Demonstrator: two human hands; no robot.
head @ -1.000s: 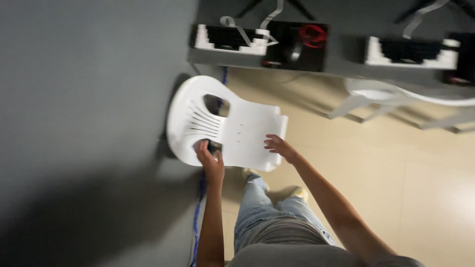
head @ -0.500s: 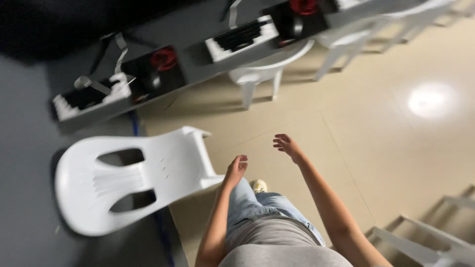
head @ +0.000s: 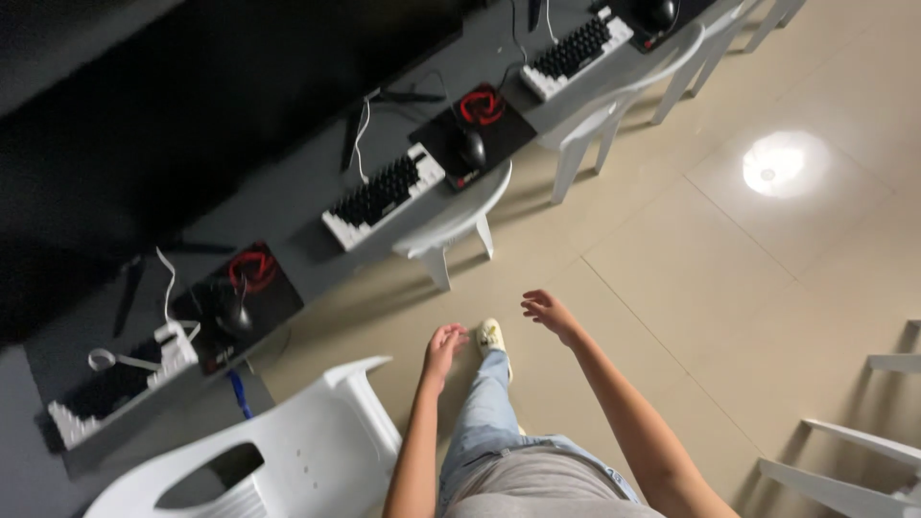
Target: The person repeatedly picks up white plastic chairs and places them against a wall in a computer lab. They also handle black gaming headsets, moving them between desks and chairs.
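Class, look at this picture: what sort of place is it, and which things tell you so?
Probably a computer room or gaming café: a long grey desk carries repeated stations of black-and-white keyboards and black-and-red mouse pads, with white plastic chairs tucked in on a tiled floor.

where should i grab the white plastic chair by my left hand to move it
Probably by the top rail of the backrest, above the cut-out slot, or by the armrest post nearest the left hand. The white plastic chair stands at lower left with its arm pointing towards that hand, so come in from the right side of the chair. Both hands are empty; the right hand is farther off.
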